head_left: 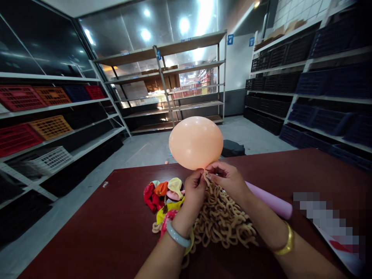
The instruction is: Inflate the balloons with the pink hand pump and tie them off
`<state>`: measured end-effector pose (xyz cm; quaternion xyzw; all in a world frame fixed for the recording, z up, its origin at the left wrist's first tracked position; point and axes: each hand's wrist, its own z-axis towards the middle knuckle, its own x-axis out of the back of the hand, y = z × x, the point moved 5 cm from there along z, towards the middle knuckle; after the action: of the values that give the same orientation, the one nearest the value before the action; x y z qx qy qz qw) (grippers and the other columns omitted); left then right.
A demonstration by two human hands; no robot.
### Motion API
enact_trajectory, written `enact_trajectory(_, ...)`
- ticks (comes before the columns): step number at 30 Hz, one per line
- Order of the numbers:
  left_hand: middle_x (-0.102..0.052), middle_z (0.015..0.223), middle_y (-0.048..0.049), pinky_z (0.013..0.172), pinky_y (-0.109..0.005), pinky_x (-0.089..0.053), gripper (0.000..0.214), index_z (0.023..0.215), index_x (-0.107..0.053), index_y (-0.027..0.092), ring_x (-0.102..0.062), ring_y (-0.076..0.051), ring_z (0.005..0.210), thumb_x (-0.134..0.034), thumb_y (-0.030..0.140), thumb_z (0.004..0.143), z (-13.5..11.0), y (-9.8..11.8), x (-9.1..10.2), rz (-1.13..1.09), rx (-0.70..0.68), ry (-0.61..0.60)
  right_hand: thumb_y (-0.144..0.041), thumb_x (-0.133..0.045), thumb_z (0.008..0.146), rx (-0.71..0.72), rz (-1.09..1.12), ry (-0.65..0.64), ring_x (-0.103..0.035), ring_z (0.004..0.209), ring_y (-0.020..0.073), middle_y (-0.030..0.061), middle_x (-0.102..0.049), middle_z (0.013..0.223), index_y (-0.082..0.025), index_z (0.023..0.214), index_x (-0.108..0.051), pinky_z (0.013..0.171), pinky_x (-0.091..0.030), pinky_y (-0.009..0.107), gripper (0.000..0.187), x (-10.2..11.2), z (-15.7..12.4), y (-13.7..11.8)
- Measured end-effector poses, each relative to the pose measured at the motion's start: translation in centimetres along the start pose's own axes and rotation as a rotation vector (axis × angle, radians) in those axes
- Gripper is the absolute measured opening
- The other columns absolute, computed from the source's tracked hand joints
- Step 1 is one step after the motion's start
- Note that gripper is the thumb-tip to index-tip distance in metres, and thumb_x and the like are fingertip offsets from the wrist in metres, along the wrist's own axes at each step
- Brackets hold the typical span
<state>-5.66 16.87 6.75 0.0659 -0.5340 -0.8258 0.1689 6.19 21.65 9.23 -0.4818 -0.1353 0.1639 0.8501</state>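
Note:
An inflated peach balloon stands upright above the table, its neck pointing down into my fingers. My left hand pinches at the neck from the left, fingers closed. From the right, my right hand pinches at the same spot, where a tan cord meets the balloon. Whether the cord is knotted around the neck is hidden by the fingers. Below my hands lies a heap of curly tan cord. Beside my left hand sits a pile of uninflated balloons in red, orange, yellow and pink.
Right of the cord lies a lilac cylinder on the dark red table. A partly blurred flat item rests at the right edge. Shelves with crates stand left and right; a dark object is on the floor behind the table.

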Motion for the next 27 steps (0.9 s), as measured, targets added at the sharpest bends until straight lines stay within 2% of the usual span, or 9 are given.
enact_trajectory(5,-0.057,0.071,0.0001,0.065,-0.023,-0.04,0.02,0.081,-0.062,0.015,-0.051,-0.013,0.069,-0.05,0.03,0.087,-0.1,0.0,0.0,0.115,-0.053,0.007,-0.025,-0.073,0.071,0.153,-0.04,0.124,-0.061,0.078,0.0148,0.0018,-0.063,0.08,-0.023,0.072,-0.069,0.069,-0.051,0.028,0.005,0.4,-0.2,-0.9)
enact_trajectory(8,-0.064,0.081,-0.002,0.073,-0.025,-0.042,0.02,0.09,-0.065,0.016,-0.056,-0.015,0.077,-0.05,0.028,0.088,-0.1,-0.2,0.0,0.088,-0.06,0.036,-0.022,-0.072,0.071,0.218,-0.062,0.193,-0.061,0.076,0.0142,0.0017,-0.064,0.079,-0.023,0.071,-0.069,0.069,-0.05,0.028,0.004,0.3,-0.5,-1.3)
enact_trajectory(11,-0.066,0.086,-0.0029,0.077,-0.027,-0.043,0.02,0.093,-0.066,0.017,-0.057,-0.016,0.081,-0.051,0.029,0.087,-0.2,-0.4,0.0,0.023,-0.049,0.059,-0.022,-0.071,0.073,0.219,-0.048,0.225,-0.062,0.075,0.0141,0.0015,-0.065,0.08,-0.023,0.071,-0.068,0.068,-0.05,0.028,0.003,-0.1,-0.9,-1.4)
enact_trajectory(15,-0.064,0.08,-0.0018,0.074,-0.026,-0.043,0.019,0.088,-0.066,0.017,-0.056,-0.015,0.077,-0.054,0.031,0.086,-0.4,-0.7,-0.1,-0.049,-0.009,0.098,-0.026,-0.07,0.074,0.123,-0.06,0.257,-0.06,0.073,0.0141,0.0012,-0.064,0.077,-0.021,0.07,-0.066,0.064,-0.048,0.026,0.008,-0.4,-1.2,-1.4)
enact_trajectory(18,-0.063,0.078,-0.0021,0.073,-0.026,-0.044,0.021,0.088,-0.066,0.016,-0.056,-0.015,0.076,-0.055,0.035,0.085,-0.4,-1.1,-0.4,-0.143,0.055,0.095,-0.028,-0.07,0.073,0.0,-0.052,0.254,-0.058,0.07,0.0135,0.0009,-0.063,0.074,-0.02,0.069,-0.064,0.063,-0.045,0.025,0.011,-0.6,-1.3,-1.0)
enact_trajectory(20,-0.063,0.077,-0.0021,0.071,-0.025,-0.044,0.022,0.087,-0.066,0.016,-0.056,-0.014,0.074,-0.057,0.036,0.084,-0.4,-1.5,-0.6,-0.234,0.097,0.096,-0.03,-0.069,0.073,-0.14,0.08,0.202,-0.053,0.063,0.0115,-0.0004,-0.062,0.07,-0.019,0.07,-0.063,0.057,-0.041,0.023,0.013,-1.0,-1.2,-0.1)
enact_trajectory(23,-0.06,0.071,-0.0003,0.064,-0.023,-0.043,0.023,0.084,-0.064,0.016,-0.054,-0.012,0.065,-0.059,0.038,0.083,-0.3,-1.9,-0.9,-0.389,0.174,0.118,-0.034,-0.072,0.07,-0.337,0.403,0.091,-0.044,0.055,0.0082,-0.0025,-0.057,0.065,-0.019,0.068,-0.06,0.047,-0.03,0.021,0.02,-1.9,-1.3,1.2)
enact_trajectory(27,-0.061,0.072,-0.0002,0.062,-0.022,-0.043,0.022,0.084,-0.063,0.016,-0.054,-0.01,0.063,-0.061,0.038,0.081,-0.3,-2.1,-1.6,-0.514,0.236,0.089,-0.034,-0.073,0.069,-0.423,0.663,0.039,-0.044,0.059,0.0072,-0.0012,-0.058,0.075,-0.019,0.076,-0.062,0.046,-0.027,0.019,0.02,-2.2,-1.3,1.6)
